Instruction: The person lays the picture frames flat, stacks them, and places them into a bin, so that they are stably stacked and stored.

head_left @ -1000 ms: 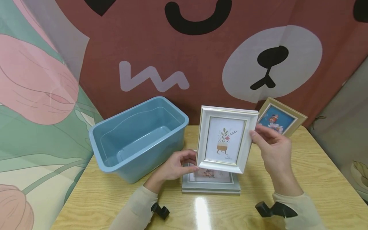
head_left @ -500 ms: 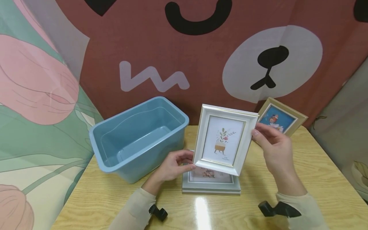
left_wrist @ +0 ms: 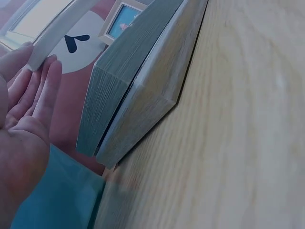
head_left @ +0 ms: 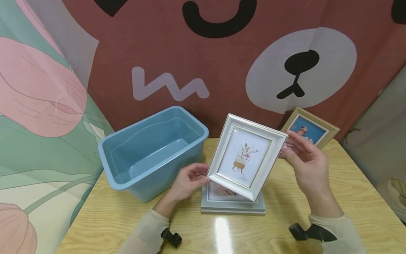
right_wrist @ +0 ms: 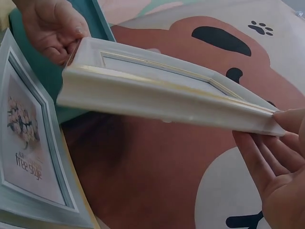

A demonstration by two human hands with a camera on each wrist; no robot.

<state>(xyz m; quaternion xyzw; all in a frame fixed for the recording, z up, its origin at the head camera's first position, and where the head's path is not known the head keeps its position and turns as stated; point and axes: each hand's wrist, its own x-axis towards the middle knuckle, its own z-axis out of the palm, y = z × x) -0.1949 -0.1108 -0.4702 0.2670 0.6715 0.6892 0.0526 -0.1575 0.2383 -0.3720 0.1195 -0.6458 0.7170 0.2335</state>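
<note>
Both hands hold up a white picture frame [head_left: 215, 165] with a thin gold inner line and a potted-plant print. My left hand [head_left: 189, 180] pinches its lower left corner, thumb in front and fingers behind. At the upper right corner, my right hand [head_left: 309, 165] pinches it between thumb and fingers, as the right wrist view shows. The white frame tilts clockwise above a grey-green picture frame [head_left: 233, 205] that lies on the table and is partly hidden. In the left wrist view, that grey-green frame [left_wrist: 114, 71] rests on a second, wood-toned frame [left_wrist: 152, 90].
A blue plastic bin [head_left: 152, 158], with nothing inside, stands left of the hands on the wooden table [head_left: 177, 229]. Behind my right hand, a tan picture frame [head_left: 328, 132] with a blue picture leans against the bear-print backdrop [head_left: 222, 70].
The white frame has turned clockwise in both hands, its top right and bottom right corners dropping. My left hand has shifted slightly left, my right hand slightly right.
</note>
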